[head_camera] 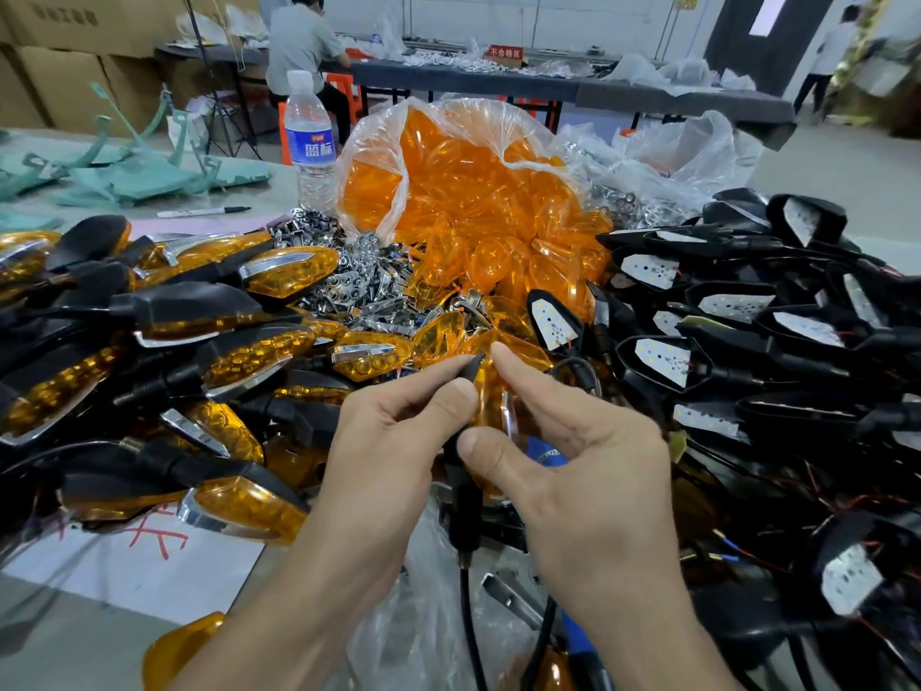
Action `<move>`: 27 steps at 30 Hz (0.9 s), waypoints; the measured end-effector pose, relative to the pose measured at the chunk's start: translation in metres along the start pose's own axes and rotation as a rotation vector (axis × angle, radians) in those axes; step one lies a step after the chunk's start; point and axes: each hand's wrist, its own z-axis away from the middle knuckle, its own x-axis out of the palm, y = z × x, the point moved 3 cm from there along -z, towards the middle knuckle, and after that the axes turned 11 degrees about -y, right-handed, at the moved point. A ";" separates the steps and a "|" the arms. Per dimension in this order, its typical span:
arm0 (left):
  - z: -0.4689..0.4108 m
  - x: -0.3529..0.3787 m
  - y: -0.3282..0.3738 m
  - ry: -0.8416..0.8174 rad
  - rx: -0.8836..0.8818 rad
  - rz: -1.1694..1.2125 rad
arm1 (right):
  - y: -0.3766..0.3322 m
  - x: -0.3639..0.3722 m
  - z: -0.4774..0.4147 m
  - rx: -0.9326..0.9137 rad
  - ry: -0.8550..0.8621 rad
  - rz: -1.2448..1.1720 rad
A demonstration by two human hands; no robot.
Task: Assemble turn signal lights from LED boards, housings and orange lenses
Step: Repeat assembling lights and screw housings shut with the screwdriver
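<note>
Left hand point(393, 441): thumb and fingers curled round the black housing point(466, 516). Its stem and cable point toward you, and it is held just above the bench point(60, 640) at centre. The orange lens point(491, 406) lies against the housing's open face; your fingers hide whether it is fully seated. Right hand point(588, 471): thumb at the lens's near end, index fingertip at its far point, pinching it lengthwise. The other fingers are loosely curled and free.

Judgement: this is the lens-fitting step. Grip the body with your left hand, not the stem. Line the lens's point up with the housing's tip first, then press evenly along the rim. Forcing one corner could crack the thin plastic or trap a wire.

Materials, left to right:
- Finished lights point(249, 356): matt black shells, glossy faceted amber lenses, a chrome sliver along one edge.
- Chrome trims point(359, 286): small, mirror-bright, heaped.
- Bag of lenses point(463, 192): thin crinkled clear film, with translucent orange teardrops spilling out.
- Loaded housings point(777, 351): black pointed cups holding flat white LED boards point(665, 361), with thin red wires trailing.
</note>
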 end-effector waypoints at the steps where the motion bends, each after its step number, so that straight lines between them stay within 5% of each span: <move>1: 0.000 -0.001 -0.002 0.028 0.004 0.004 | -0.003 0.005 0.001 -0.018 0.001 0.050; 7: -0.001 -0.006 -0.006 0.089 -0.020 -0.011 | -0.010 0.014 -0.001 -0.017 -0.108 0.142; 11: -0.005 -0.011 -0.007 0.096 -0.030 0.076 | -0.002 0.001 -0.005 0.042 -0.056 -0.129; 15: -0.007 -0.016 -0.010 0.047 -0.045 0.122 | 0.000 0.006 -0.008 0.133 -0.349 -0.394; 20: -0.004 -0.013 -0.004 -0.016 0.054 -0.167 | 0.007 -0.004 -0.008 0.215 -0.358 -0.422; 27: -0.008 -0.019 -0.005 -0.032 0.043 -0.073 | 0.013 0.004 -0.005 0.203 -0.295 -0.503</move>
